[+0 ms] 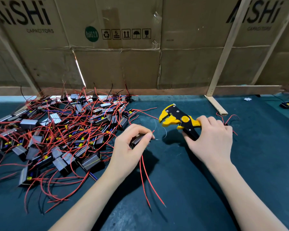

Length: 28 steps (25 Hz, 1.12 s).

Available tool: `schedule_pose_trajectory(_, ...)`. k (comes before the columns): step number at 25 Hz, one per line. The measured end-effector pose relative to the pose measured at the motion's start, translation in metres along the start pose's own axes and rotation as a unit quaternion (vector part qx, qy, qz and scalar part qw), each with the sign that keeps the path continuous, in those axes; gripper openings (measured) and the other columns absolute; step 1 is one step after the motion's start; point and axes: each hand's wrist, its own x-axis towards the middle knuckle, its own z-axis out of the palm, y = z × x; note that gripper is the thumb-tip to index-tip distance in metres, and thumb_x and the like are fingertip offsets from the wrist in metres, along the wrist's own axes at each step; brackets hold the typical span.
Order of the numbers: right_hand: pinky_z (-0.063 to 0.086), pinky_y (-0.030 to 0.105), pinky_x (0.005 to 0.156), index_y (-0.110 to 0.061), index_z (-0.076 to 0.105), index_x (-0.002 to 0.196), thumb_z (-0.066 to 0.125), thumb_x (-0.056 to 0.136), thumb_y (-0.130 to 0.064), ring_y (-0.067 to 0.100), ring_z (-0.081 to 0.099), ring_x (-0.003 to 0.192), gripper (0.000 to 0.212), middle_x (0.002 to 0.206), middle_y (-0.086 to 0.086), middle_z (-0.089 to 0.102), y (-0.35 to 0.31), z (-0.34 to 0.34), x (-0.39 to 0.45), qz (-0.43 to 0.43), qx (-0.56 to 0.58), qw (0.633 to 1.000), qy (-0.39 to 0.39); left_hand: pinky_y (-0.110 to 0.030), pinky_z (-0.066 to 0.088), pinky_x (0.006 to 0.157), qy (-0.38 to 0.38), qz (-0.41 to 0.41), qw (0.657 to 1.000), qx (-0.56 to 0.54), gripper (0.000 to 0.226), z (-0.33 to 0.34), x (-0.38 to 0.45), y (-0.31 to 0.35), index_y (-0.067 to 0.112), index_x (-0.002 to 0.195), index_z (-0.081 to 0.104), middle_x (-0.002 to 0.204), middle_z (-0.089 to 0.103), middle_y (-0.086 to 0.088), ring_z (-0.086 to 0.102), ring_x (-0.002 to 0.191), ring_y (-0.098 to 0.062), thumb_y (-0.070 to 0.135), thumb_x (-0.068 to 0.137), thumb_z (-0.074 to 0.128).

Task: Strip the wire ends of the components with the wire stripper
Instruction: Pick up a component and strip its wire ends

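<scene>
The component (pixel 138 139) sits pinched in the left hand (pixel 132 145), above the middle of the surface (pixel 182 189). A short wire end (pixel 154 136) pokes rightward past the fingertips, and two long red leads (pixel 146 177) trail toward the near edge. The wire stripper (pixel 178 120) lies just right of that end, its jaws apart and pointing left at it, handles gripped by the right hand (pixel 212 139) (the nearer hand to the tool). The pile of components (pixel 57 130) spreads toward the left edge.

Components left, stripper right, cardboard behind

The pile of components (pixel 57 130) lies on the table (pixel 240 172) at left; the wire stripper (pixel 178 120) sits right of it, before the cardboard wall (pixel 123 64).
</scene>
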Motion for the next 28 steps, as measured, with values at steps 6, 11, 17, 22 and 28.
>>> schedule_pose_trajectory(6,0.036,0.040,0.070,-0.012,0.061,0.090,0.074,0.071,-0.046,0.031,0.053,0.075,0.041,0.081,0.003,0.058,-0.004,-0.002,0.001,-0.083,0.043,0.995,0.033,-0.020,0.046,0.080,-0.004,-0.045,0.998,0.032,0.014,0.009,-0.005,-0.003,0.011,0.081,0.069,0.085,0.066,0.001,0.062,0.086,-0.015,0.005,0.092,0.064)
schedule_pose_trajectory(11,0.034,0.039,0.070,-0.013,0.060,0.087,0.073,0.070,-0.048,0.031,0.053,0.075,0.041,0.079,0.002,0.058,-0.007,-0.005,0.001,-0.105,0.052,0.993,0.012,-0.014,0.044,0.080,0.020,-0.080,0.995,0.049,0.015,0.009,-0.005,-0.002,0.009,0.078,0.069,0.083,0.067,-0.001,0.062,0.085,-0.011,0.003,0.091,0.063)
schedule_pose_trajectory(17,0.033,0.038,0.070,-0.014,0.060,0.086,0.064,0.072,-0.053,0.030,0.053,0.075,0.041,0.079,0.000,0.057,-0.008,-0.007,0.000,-0.114,0.061,0.992,-0.005,-0.018,0.045,0.079,0.042,-0.106,0.992,0.062,0.015,0.009,-0.005,-0.003,0.010,0.077,0.070,0.082,0.068,-0.002,0.063,0.084,-0.011,0.003,0.089,0.064)
schedule_pose_trajectory(22,0.034,0.038,0.069,-0.014,0.060,0.085,0.059,0.073,-0.054,0.030,0.052,0.073,0.042,0.077,0.000,0.057,-0.011,-0.008,0.000,-0.122,0.062,0.991,-0.006,-0.017,0.044,0.077,0.055,-0.110,0.990,0.073,0.014,0.010,-0.005,-0.004,0.010,0.076,0.070,0.081,0.068,-0.002,0.062,0.081,-0.011,0.003,0.087,0.066)
schedule_pose_trajectory(28,0.031,0.035,0.064,-0.014,0.061,0.077,0.075,0.067,-0.045,0.030,0.054,0.064,0.035,0.067,0.000,0.056,-0.012,-0.009,-0.002,-0.122,0.035,0.992,-0.006,-0.022,0.044,0.077,0.049,-0.109,0.989,0.091,0.013,0.008,-0.006,-0.008,0.011,0.076,0.071,0.080,0.068,0.000,0.061,0.079,-0.013,0.005,0.086,0.068)
